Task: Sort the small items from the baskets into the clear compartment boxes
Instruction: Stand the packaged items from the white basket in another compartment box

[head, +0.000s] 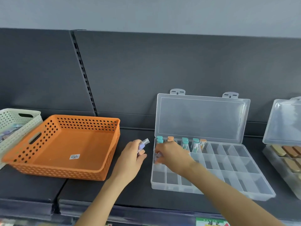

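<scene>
An orange perforated basket [61, 147] sits on the dark shelf, with only a sticker on its floor. To its right lies a clear compartment box [236, 170] with its lid standing open. Teal capped items [184, 142] and orange capped items [203, 143] stand in its back row. My left hand [132, 159] holds small purple items [142, 146] between the basket and the box. My right hand [171, 154] reaches into the box's left side and pinches a purple item [157, 156] over a left compartment.
A white perforated basket [14, 121] with several small items stands at the far left. A second clear box [283, 150] holding brown and tan items is at the right edge. The dark shelf back panel rises behind everything.
</scene>
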